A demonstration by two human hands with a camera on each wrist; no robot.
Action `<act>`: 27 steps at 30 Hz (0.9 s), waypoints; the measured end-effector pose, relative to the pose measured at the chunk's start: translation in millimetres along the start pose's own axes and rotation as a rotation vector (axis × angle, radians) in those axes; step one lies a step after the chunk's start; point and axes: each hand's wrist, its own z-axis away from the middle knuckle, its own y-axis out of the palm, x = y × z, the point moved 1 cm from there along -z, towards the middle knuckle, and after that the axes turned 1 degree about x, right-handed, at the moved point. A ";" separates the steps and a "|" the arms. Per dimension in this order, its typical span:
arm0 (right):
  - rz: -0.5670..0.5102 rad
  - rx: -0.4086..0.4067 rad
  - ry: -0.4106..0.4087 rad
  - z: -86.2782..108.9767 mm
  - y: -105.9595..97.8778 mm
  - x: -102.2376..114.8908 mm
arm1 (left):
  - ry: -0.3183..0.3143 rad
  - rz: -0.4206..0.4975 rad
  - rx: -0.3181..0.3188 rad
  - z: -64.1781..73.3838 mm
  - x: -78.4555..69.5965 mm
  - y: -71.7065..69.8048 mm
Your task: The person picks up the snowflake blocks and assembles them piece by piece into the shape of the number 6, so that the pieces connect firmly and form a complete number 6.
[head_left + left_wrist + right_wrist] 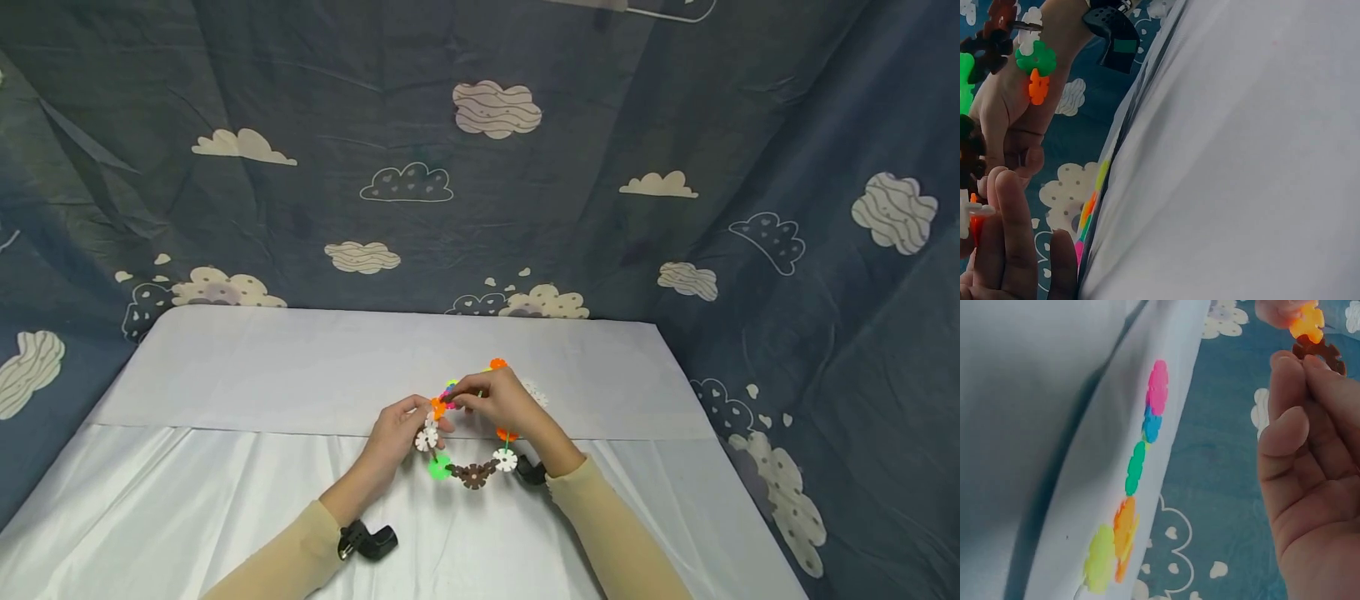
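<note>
A chain of colourful snowflake-shaped plastic discs curves between my two hands in the head view. My left hand (390, 437) grips its left side beside an orange disc (438, 408) and a white disc (427, 437). In the right wrist view, my right hand (1319, 462) pinches a brown disc (1329, 356) between thumb and fingertips, right at the edge of the orange disc. The near side of the chain runs through a green disc (439, 467), brown discs (474, 477) and a white disc (505, 459). My right hand hides part of the far side.
A white cloth covers the table (262, 492). Pink (1158, 387), green (1135, 469) and yellow discs (1099, 559) lie in a row on it. Behind and at both sides hangs a dark curtain (315, 92) with cloud prints. A black wrist camera (367, 542) sits at my left cuff.
</note>
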 end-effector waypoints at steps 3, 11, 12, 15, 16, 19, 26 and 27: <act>0.012 0.007 -0.014 1.7 -0.4 2.3 | 0.001 -0.026 0.007 0.6 0.3 0.9; 0.111 0.006 -0.119 3.8 0.5 4.1 | 0.001 -0.073 -0.009 1.8 -0.1 4.4; 0.122 0.005 -0.119 3.2 0.6 2.8 | 0.001 -0.078 -0.018 1.8 0.1 4.6; 0.124 0.012 -0.089 2.1 -3.5 -3.1 | 0.007 -0.070 -0.042 0.4 1.7 5.1; 0.111 0.004 -0.070 2.2 -7.0 -5.6 | 0.007 -0.054 -0.047 -0.2 2.0 5.2; 0.042 -0.063 0.010 5.1 -24.3 -14.0 | 0.007 0.020 -0.050 -2.4 2.7 4.9; -0.116 -0.265 0.219 19.6 -77.5 -30.5 | -0.020 0.153 -0.073 -4.8 3.4 2.8; -0.088 -0.269 0.260 21.2 -82.9 -34.4 | -0.026 0.163 -0.079 -4.8 3.3 2.7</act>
